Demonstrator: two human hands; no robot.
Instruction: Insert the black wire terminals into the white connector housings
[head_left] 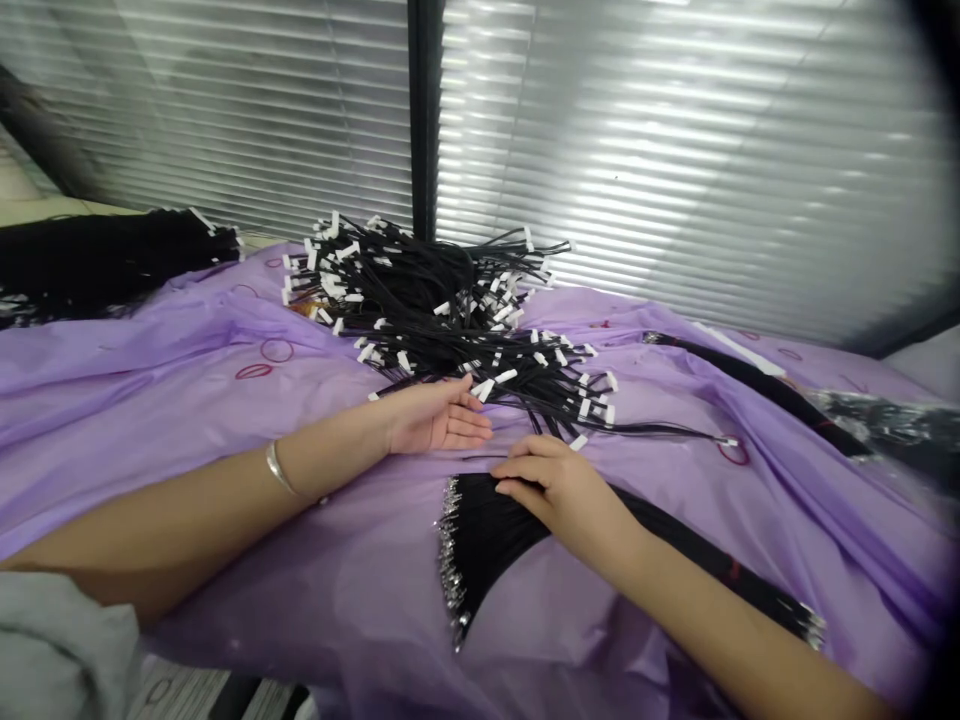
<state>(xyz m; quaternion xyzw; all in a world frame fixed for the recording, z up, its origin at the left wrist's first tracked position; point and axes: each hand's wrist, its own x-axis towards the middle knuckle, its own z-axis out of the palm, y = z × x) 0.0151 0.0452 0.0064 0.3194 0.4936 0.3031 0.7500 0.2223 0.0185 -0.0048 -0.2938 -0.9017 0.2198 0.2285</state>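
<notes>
My left hand (442, 420) is palm up with its fingers stretched out, at the front edge of a heap of black cables (450, 290) with white connectors. A few white connectors lie right by its thumb. My right hand (544, 480) is bent over a fanned bundle of black wires (487, 520) with silvery metal terminals (451, 560) at the left end. Its thumb and fingertips pinch together, and a thin black wire sticks out to the left of them. A red band (733, 568) wraps the bundle near its right end.
Purple sheeting (360, 580) covers the table. Another black wire bundle (757, 385) lies at the right beside a clear plastic bag (892, 425). More black wires (105, 260) are piled at the far left. Red rubber bands (253, 371) are scattered about. Window blinds (600, 130) stand behind.
</notes>
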